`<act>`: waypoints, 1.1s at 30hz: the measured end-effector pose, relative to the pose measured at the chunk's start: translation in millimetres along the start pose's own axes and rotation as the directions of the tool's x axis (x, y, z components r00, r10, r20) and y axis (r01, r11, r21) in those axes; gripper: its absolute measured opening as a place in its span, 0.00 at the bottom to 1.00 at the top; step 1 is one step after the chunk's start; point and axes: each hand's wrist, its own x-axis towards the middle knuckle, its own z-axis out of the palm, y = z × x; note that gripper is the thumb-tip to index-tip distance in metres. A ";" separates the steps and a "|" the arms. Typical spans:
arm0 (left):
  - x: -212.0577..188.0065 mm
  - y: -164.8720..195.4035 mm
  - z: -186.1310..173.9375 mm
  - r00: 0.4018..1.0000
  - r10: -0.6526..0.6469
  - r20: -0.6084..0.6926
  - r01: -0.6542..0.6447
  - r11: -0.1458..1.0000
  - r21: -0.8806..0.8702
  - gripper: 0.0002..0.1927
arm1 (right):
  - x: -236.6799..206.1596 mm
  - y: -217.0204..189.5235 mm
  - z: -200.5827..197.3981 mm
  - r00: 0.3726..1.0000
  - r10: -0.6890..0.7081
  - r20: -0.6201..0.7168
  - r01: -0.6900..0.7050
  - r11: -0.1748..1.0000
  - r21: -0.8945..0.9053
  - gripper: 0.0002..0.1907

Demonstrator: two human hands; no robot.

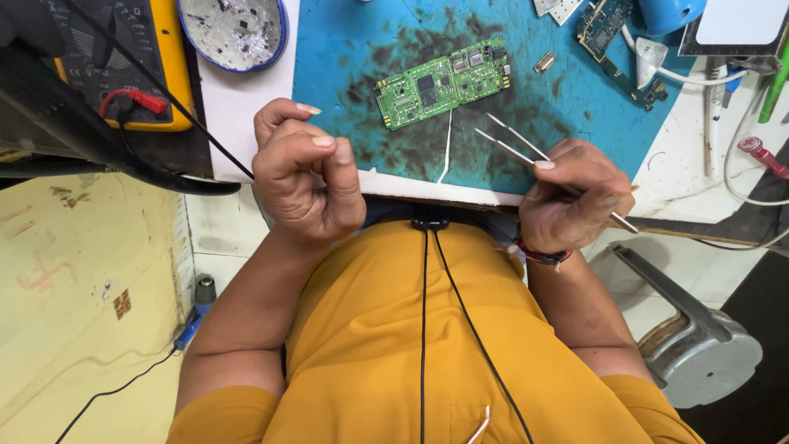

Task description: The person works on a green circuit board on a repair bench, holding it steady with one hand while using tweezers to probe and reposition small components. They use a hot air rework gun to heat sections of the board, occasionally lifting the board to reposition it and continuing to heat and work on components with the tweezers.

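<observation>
— Where are the tweezers [526, 152]?
— In the right hand [575, 193], grip clamped on them, tips apart, over the blue mat [345, 49] near the tabletop's front edge — just below the green circuit board [444, 80].
— The left hand [306, 168]?
— Curled shut, fingertips pinched together — whether it holds anything, I cannot tell.

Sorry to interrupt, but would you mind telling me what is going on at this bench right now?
A person in a yellow shirt sits at a workbench. The right hand holds metal tweezers, tips open and pointing toward a green circuit board lying on a stained blue mat. The left hand is curled shut near the bench edge; whether it pinches anything cannot be told. A yellow multimeter sits to the left.
</observation>
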 end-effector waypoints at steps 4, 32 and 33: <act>2.5 -2.8 4.9 0.997 0.063 -0.036 -0.062 0.998 0.022 0.18 | 9.1 -6.3 10.8 0.994 -0.086 0.063 0.090 0.993 -0.072 0.33; 14.5 -0.7 2.2 0.993 0.015 0.118 -0.022 0.998 0.061 0.11 | -9.1 -12.2 7.1 0.970 0.245 0.007 -0.243 0.963 -0.115 0.27; 15.0 0.0 2.9 0.993 0.013 0.114 -0.021 0.998 0.067 0.10 | -9.6 -12.2 7.1 0.969 0.247 0.006 -0.245 0.964 -0.104 0.27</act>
